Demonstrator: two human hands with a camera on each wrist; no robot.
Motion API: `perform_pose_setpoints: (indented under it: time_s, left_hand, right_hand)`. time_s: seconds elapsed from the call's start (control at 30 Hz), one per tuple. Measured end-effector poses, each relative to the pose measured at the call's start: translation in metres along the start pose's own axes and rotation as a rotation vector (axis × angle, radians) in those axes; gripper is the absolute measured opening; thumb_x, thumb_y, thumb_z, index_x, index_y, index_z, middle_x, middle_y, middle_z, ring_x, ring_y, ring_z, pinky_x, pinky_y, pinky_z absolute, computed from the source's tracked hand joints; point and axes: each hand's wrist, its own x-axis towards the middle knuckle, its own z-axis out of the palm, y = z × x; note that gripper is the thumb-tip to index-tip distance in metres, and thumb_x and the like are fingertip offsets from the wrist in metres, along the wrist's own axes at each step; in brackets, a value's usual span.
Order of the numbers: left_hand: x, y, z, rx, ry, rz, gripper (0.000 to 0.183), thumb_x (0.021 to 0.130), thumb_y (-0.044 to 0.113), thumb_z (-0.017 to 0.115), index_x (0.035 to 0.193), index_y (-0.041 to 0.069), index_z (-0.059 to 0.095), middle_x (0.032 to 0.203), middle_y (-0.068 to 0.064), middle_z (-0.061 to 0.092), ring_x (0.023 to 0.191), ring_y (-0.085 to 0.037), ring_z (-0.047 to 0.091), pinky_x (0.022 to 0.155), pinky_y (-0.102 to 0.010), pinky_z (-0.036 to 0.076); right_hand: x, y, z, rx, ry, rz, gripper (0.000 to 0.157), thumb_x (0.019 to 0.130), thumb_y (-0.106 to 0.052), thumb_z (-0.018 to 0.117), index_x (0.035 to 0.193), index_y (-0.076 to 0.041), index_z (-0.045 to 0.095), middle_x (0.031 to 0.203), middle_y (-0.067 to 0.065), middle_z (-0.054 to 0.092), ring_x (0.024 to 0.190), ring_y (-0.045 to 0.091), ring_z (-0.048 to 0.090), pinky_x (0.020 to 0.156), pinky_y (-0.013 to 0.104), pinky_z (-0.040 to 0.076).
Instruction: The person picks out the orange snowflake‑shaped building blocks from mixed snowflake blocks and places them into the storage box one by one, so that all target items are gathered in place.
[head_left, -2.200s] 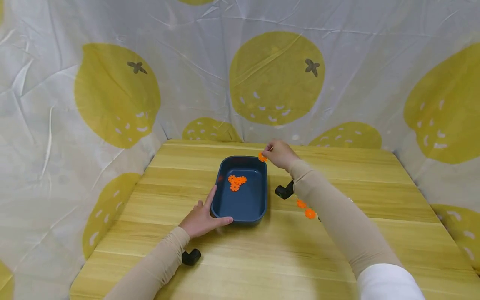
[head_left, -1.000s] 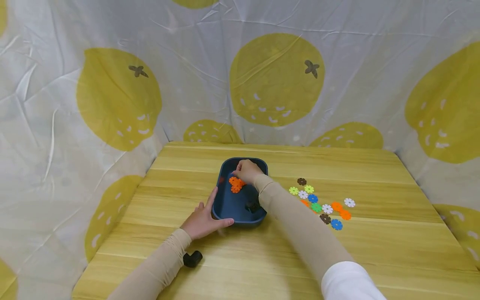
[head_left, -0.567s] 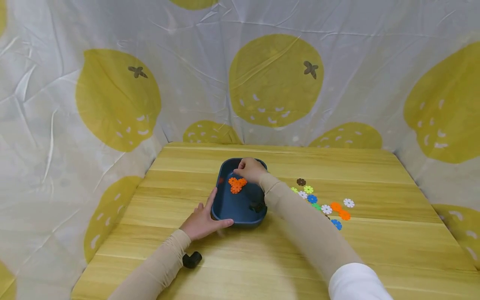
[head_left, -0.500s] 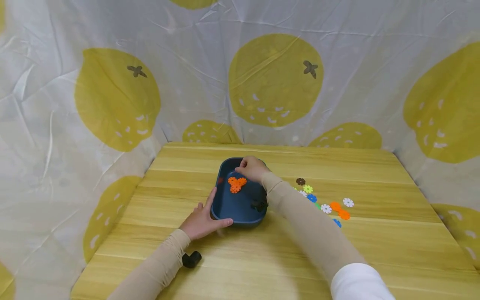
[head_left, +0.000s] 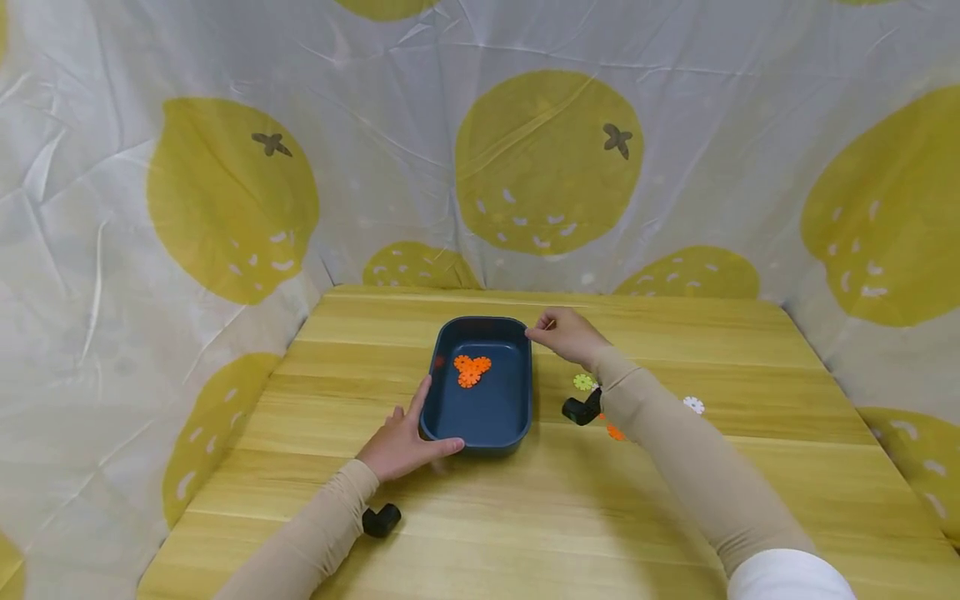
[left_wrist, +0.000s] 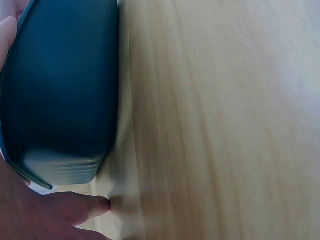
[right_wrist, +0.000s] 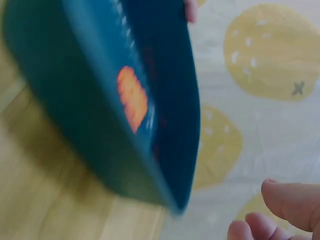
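Observation:
A dark blue plastic box stands on the table, with an orange cluster of flower-shaped plastic discs on its floor. At its near left corner my left hand grips the box, thumb over the near rim and fingers along the left side. My right hand is just outside the far right corner, fingertips right at the rim in the head view. In the right wrist view the thumb and fingers stand apart with nothing between them. The right forearm hides most of the loose discs.
Right of the box, a yellow-green disc, an orange disc and a white disc show around the right sleeve on the wooden table. A lemon-print curtain surrounds the table's back and sides. A black wrist camera sits on each arm.
At first my right hand held an orange disc over the box's right rim. It then reached inside above the orange cluster, and has now moved right, out of the box, without it.

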Motion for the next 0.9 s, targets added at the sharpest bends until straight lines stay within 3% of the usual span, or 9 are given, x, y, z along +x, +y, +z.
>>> perform_pose_setpoints:
  time_s: [0.17,0.3,0.4,0.57,0.9]
  left_hand:
    - [0.0,0.001,-0.001,0.002,-0.005,-0.004,0.122,0.074,0.08,0.069,0.163,0.04,-0.005,0.156,-0.043,0.028,0.144,-0.064,0.026,0.101,-0.077,0.039]
    - [0.0,0.001,0.0,-0.001,-0.009,-0.011,0.122,0.074,0.08,0.07,0.163,0.04,-0.005,0.157,-0.041,0.027,0.145,-0.063,0.025,0.102,-0.078,0.038]
    - [-0.001,0.0,0.0,-0.004,-0.013,-0.017,0.122,0.074,0.08,0.07,0.163,0.041,-0.005,0.158,-0.04,0.027,0.146,-0.063,0.024,0.102,-0.078,0.038]
    - [-0.002,0.0,-0.002,0.008,-0.015,-0.01,0.122,0.075,0.08,0.069,0.163,0.04,-0.005,0.156,-0.041,0.03,0.146,-0.063,0.024,0.103,-0.078,0.037]
    - [0.0,0.001,-0.002,0.019,-0.016,-0.001,0.122,0.075,0.08,0.068,0.163,0.039,-0.007,0.156,-0.043,0.027,0.145,-0.064,0.025,0.102,-0.078,0.037]
  right_hand:
    - [-0.021,0.031,-0.032,-0.018,-0.034,0.067,0.026,0.103,-0.032,0.059,0.105,-0.006,0.056,0.113,0.018,0.06,0.059,0.015,0.045,0.058,0.031,0.042]
    - [-0.04,0.061,-0.051,-0.08,-0.042,0.106,0.026,0.103,-0.029,0.059,0.105,-0.003,0.056,0.11,0.018,0.061,0.078,0.02,0.052,0.069,0.032,0.043]
    - [-0.053,0.085,-0.061,-0.105,-0.048,0.145,0.028,0.103,-0.03,0.06,0.104,-0.003,0.056,0.103,0.015,0.059,0.075,0.02,0.045,0.065,0.033,0.038]
    - [-0.076,0.117,-0.071,-0.098,-0.057,0.203,0.03,0.102,-0.031,0.061,0.104,-0.001,0.054,0.099,0.012,0.056,0.066,0.017,0.039,0.06,0.033,0.036]
    - [-0.103,0.15,-0.074,-0.151,-0.09,0.286,0.032,0.097,-0.027,0.068,0.103,0.001,0.055,0.088,0.007,0.056,0.072,0.02,0.05,0.064,0.033,0.041]
